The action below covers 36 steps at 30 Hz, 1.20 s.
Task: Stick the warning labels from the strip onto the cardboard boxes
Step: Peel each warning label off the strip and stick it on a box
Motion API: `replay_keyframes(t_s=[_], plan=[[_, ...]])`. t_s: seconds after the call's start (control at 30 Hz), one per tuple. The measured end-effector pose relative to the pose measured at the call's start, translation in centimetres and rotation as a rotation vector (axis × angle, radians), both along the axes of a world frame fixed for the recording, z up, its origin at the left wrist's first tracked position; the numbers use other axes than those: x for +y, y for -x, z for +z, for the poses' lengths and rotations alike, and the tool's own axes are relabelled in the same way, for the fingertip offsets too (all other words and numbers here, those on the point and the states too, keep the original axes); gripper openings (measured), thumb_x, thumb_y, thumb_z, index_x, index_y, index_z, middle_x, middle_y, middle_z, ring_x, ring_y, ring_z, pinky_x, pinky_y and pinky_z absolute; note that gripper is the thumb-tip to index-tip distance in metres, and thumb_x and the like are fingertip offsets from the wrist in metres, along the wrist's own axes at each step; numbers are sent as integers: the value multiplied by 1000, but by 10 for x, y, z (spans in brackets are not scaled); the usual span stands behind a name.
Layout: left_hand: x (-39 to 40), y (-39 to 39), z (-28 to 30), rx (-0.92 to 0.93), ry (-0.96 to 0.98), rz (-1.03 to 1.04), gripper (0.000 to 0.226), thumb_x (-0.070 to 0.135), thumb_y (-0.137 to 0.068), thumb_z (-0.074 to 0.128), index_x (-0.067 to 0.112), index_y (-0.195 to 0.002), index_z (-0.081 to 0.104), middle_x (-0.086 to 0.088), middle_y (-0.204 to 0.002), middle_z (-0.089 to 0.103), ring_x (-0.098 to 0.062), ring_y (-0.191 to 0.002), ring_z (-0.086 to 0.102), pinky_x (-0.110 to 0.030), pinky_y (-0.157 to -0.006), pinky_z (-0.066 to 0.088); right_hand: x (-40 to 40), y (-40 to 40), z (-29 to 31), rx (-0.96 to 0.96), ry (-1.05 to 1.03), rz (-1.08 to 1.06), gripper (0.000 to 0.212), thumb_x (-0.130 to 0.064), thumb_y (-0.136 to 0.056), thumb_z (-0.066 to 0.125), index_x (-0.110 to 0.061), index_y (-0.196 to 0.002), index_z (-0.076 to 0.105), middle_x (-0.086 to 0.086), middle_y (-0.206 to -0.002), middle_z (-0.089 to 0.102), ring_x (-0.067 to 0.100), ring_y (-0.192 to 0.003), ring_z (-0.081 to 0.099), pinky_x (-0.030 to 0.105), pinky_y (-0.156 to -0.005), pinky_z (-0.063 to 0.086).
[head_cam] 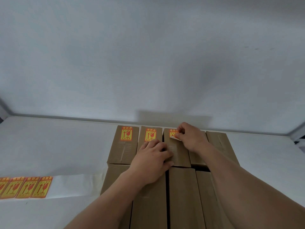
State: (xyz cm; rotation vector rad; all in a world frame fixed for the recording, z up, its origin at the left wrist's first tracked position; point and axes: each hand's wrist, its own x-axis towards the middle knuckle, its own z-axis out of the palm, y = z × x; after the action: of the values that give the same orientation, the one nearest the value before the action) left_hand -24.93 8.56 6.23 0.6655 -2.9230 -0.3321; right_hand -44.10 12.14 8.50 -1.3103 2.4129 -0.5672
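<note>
Several brown cardboard boxes stand in two rows on a white table. In the back row, the first box (123,149) and the second box (149,133) each carry a yellow-and-red warning label. On the third box (179,152) my right hand (191,138) pinches a warning label (173,135) whose top lies on the box while its lower edge curls up. My left hand (151,161) rests flat on the second and third boxes. The fourth box (217,139) bears no label. The label strip (24,187) lies at the far left with several labels on it.
White backing paper (74,184) of the strip runs from the labels to the boxes. The front row of boxes (183,199) lies under my forearms. A white wall rises behind the table; the table's right edge (297,134) is near the fourth box.
</note>
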Motion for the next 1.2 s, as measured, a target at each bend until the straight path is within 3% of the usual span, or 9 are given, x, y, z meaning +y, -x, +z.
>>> replay_keyframes(t_s=[0.17, 0.3, 0.4, 0.57, 1.0, 1.2], plan=[[1, 1, 1, -1, -5, 4, 44, 55, -97, 34, 38, -135, 48, 10, -140, 42, -18, -137, 21, -42, -114, 15, 5, -5, -1, 131, 81, -39, 19, -29, -90, 64, -23, -86, 46, -6, -92, 52, 15, -81, 53, 27, -59, 34], [0, -1, 2, 13, -5, 6, 43, 54, -96, 35, 38, -134, 50, 10, -139, 44, -18, -137, 21, -41, -114, 14, 12, -3, -6, 233, 72, 79, 11, -34, -92, 59, -24, -97, 58, -5, -114, 47, 15, -102, 50, 27, -76, 35], [1, -2, 2, 9, -7, 8, 43, 54, -96, 35, 38, -133, 50, 10, -139, 44, -19, -137, 21, -42, -114, 13, 18, -1, -12, 282, 65, 124, 25, -41, -93, 56, -29, -114, 62, -5, -134, 42, 16, -121, 41, 26, -90, 33], [1, -2, 2, 4, -8, 12, 43, 54, -97, 35, 37, -133, 50, 9, -140, 43, -19, -137, 20, -43, -114, 12, 22, -2, -16, 297, -42, 128, 46, -54, -93, 45, -36, -136, 49, -4, -151, 31, 21, -137, 26, 39, -112, 27], [2, -3, 2, -2, -12, 20, 43, 53, -97, 34, 38, -134, 49, 10, -141, 41, -20, -137, 18, -43, -114, 10, 13, -2, -4, 301, -139, 138, 49, -56, -90, 51, -38, -136, 48, -5, -154, 27, 21, -142, 15, 45, -114, 20], [2, -4, 0, 10, -13, 26, 42, 53, -97, 36, 38, -133, 50, 10, -140, 42, -21, -137, 19, -44, -114, 11, 9, -5, -6, 299, -211, 190, 52, -63, -91, 42, -49, -141, 36, -8, -158, 17, 20, -145, 7, 44, -115, 13]])
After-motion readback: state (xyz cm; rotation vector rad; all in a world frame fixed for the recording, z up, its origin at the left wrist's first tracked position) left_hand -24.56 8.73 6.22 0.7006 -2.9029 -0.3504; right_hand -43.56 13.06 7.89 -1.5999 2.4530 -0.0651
